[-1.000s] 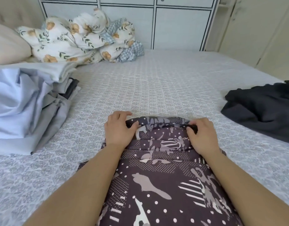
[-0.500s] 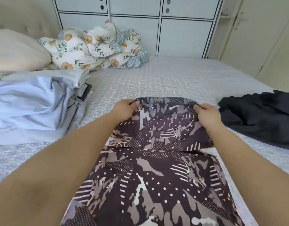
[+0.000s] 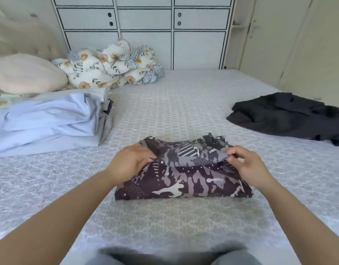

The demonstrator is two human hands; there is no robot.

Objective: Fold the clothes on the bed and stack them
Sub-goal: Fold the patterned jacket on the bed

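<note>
A dark purple camouflage-print garment (image 3: pixel 184 180) lies folded into a compact rectangle in the middle of the bed. My left hand (image 3: pixel 131 162) grips its upper left edge. My right hand (image 3: pixel 247 165) pinches the right end of the top flap, which lies folded over the bundle. A stack of folded pale blue and grey clothes (image 3: pixel 50 119) sits at the left. A crumpled black garment (image 3: pixel 287 117) lies unfolded at the right.
The bed's grey patterned sheet (image 3: pixel 174 104) stretches ahead. A floral quilt (image 3: pixel 111 67) is bunched at the far end beside a beige pillow (image 3: pixel 27 73). White cabinets (image 3: pixel 145 31) stand behind the bed.
Both hands pulled the camouflage garment's far end up and folded it back over itself, so the long spread piece is now a short folded bundle.
</note>
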